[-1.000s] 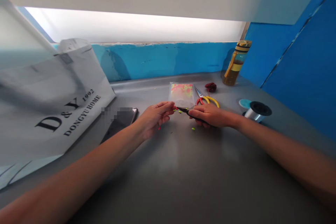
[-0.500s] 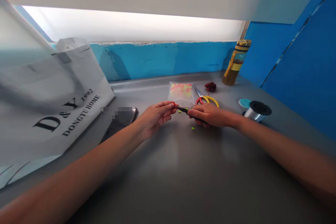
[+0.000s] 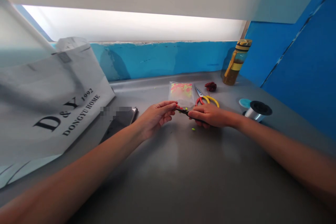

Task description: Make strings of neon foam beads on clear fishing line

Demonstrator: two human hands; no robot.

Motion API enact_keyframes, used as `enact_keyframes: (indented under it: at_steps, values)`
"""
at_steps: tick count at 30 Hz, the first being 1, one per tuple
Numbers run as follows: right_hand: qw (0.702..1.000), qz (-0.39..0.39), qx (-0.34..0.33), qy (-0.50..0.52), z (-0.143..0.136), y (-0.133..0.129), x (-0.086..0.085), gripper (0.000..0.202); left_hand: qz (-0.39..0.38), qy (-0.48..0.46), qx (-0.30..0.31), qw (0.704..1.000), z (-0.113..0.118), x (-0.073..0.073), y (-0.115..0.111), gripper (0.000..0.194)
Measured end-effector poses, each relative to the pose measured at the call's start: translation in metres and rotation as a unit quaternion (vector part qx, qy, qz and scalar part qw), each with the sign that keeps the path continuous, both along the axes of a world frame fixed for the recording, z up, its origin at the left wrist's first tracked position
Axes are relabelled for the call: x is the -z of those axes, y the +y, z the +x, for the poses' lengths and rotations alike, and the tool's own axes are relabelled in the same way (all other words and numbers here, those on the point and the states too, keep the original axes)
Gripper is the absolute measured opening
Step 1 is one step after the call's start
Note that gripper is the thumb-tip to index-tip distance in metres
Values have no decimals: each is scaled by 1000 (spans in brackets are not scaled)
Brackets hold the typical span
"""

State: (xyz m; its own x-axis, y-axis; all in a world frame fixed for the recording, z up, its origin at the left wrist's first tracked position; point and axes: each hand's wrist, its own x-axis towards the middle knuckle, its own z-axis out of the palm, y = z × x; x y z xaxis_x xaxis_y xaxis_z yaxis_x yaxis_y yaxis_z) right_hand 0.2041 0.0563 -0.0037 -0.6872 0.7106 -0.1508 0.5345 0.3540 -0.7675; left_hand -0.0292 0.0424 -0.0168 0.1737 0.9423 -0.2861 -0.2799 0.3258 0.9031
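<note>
My left hand is closed in a pinch on a small red piece, mostly hidden by the fingertips. Wrapped round a pair of dark pliers is my right hand. The jaws point left and meet the red piece at my left fingertips; whether they grip it is too small to tell. A small yellow-green piece lies on the table just below the pliers, and another shows by the jaws. Behind the hands lies a clear bag of pink and yellow-green bits.
Scissors with red and yellow handles lie behind my right hand, near a dark red bundle. A spool and a teal disc are at right, a bottle behind. A large bag and a dark phone-like object occupy the left.
The plier jaws and my left fingertips have shifted very slightly, and a bit more red shows beside the jaws. Both hands keep their holds.
</note>
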Motion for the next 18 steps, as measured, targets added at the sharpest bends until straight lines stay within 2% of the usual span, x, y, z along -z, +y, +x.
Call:
enact_keyframes:
  at_steps: [18]
  values:
    - [1000,8,2,-5,0,0,0,50,11,-7,4,1000,-1,1,1,14]
